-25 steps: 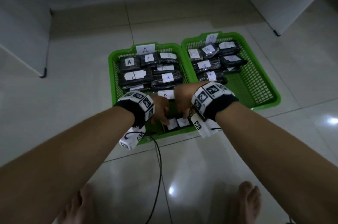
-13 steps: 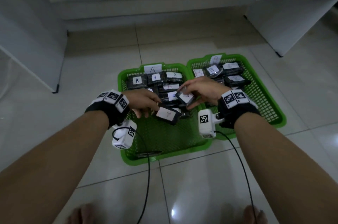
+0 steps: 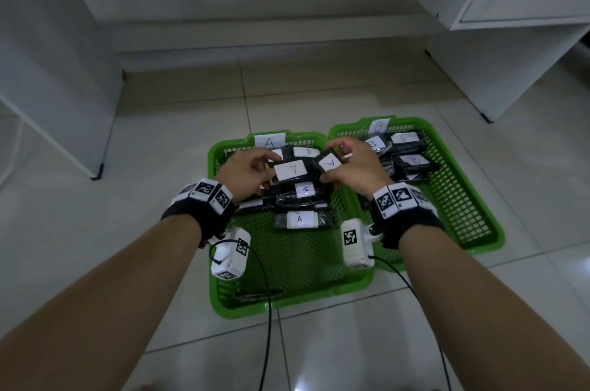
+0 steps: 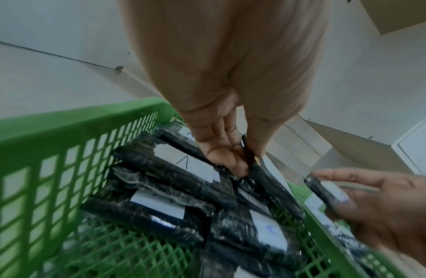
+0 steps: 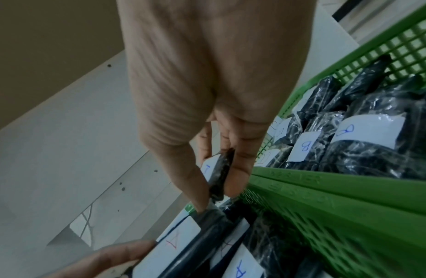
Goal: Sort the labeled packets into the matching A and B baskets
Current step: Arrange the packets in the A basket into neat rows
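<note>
Two green baskets stand side by side on the floor: basket A point(image 3: 220, 269) on the left, basket B point(image 3: 472, 205) on the right, each with a paper letter tag at its far rim. Black packets with white labels fill their far halves. My left hand point(image 3: 247, 172) pinches a black packet with a red A label point(image 3: 290, 169) above basket A. My right hand point(image 3: 349, 165) pinches a smaller black packet with a blue A label point(image 3: 329, 161) over the shared rims. In the left wrist view the left fingers point(image 4: 227, 159) clamp that packet's edge. In the right wrist view the small packet point(image 5: 221, 175) sits between thumb and fingers.
Several A packets point(image 3: 300, 218) lie in basket A, several B packets point(image 3: 412, 160) in basket B. The near halves of both baskets are bare mesh. White cabinets stand at the left point(image 3: 48, 71) and right point(image 3: 517, 39). Cables point(image 3: 268, 326) trail from the wrist cameras over the tiles.
Both hands rose from the near part of basket A, each holding a packet, and moved toward the far end of the baskets. The head view tilted up.
</note>
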`<state>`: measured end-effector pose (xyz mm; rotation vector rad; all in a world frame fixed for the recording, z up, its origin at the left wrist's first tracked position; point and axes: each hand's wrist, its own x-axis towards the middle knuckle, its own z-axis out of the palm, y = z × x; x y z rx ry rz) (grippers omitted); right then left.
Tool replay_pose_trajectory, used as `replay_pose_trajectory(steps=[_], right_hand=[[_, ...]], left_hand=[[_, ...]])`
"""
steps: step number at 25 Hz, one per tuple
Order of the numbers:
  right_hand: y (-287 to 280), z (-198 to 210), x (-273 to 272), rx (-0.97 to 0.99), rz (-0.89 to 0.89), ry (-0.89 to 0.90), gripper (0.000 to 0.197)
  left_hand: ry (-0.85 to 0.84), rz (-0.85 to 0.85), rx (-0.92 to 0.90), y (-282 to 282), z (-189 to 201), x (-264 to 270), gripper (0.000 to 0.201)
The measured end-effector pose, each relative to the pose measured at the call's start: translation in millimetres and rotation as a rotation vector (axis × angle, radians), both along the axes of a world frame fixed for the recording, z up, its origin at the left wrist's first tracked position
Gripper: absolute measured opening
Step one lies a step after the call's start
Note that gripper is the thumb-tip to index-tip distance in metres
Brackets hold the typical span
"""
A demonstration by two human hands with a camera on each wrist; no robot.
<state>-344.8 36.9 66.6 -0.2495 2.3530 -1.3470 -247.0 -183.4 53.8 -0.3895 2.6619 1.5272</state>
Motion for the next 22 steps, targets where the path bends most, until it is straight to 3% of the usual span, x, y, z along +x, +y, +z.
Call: replay_pose_trajectory(steps=[4, 8, 11, 13, 17, 20, 22], right_hand=[[-2.2, -1.4, -0.3, -0.031, -0.092, 0.009, 0.061], [-1.9, -4.9, -2.1, -0.108, -0.212, -0.094, 0.037], [-11.6, -1.9, 1.8, -0.098, -0.116, -0.107, 0.029], [-22.8, 0.1, 6.3, -0.105, -0.036, -0.129, 0.029], [-36.2, 0.2, 5.6, -0.042, -0.040, -0.088, 0.032], [-37.5, 3.5, 7.1, -0.120, -0.061, -0.081, 0.021], [-31.9, 10.8, 6.6, -0.136, -0.045, -0.093, 0.020]], left_hand=[[-0.005, 0.027, 0.062, 7.9, -6.7, -3.3, 0.025], [-0.065, 0.202, 0.498, 24.8, 3.7, -6.8, 0.028], [-0.057, 0.262, 0.762, 30.3, 9.4, -4.7, 0.032], [-0.095, 0.215, 0.757, 32.3, 11.3, -1.7, 0.038], [-0.141, 0.131, 0.645, 30.2, 11.2, -0.4, 0.047], [-0.162, 0.114, 0.606, 27.3, 9.1, -2.5, 0.049], [-0.086, 0.066, 0.307, 20.1, 7.5, -6.7, 0.054]])
